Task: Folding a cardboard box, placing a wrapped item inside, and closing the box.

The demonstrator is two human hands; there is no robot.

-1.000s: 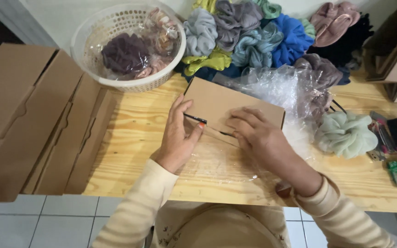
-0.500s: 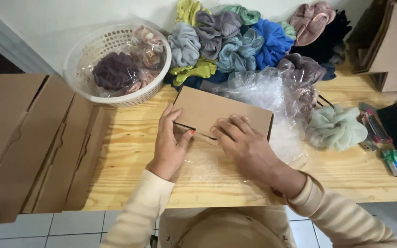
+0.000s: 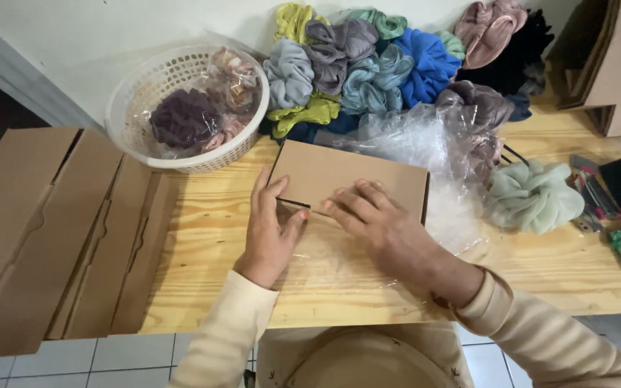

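Observation:
A small brown cardboard box [image 3: 346, 172] lies closed on the wooden table [image 3: 203, 237]. My left hand [image 3: 271, 226] presses against its near left corner, thumb along the front flap. My right hand [image 3: 379, 223] rests on the box's front edge with fingers spread flat over the lid. A clear plastic sheet [image 3: 339, 266] lies on the table under my wrists. Both sleeves are cream coloured.
A white plastic basket [image 3: 134, 100] holding bagged scrunchies stands at the back left. A heap of coloured scrunchies [image 3: 368, 65] lines the wall. A pale green scrunchie [image 3: 533, 194] and crumpled clear bags [image 3: 418, 144] lie right. Flat cardboard blanks [image 3: 44, 230] are stacked at the left.
My hands have slid slightly along the box's front edge, pressing the lid down. The gap at the front flap looks narrower than before.

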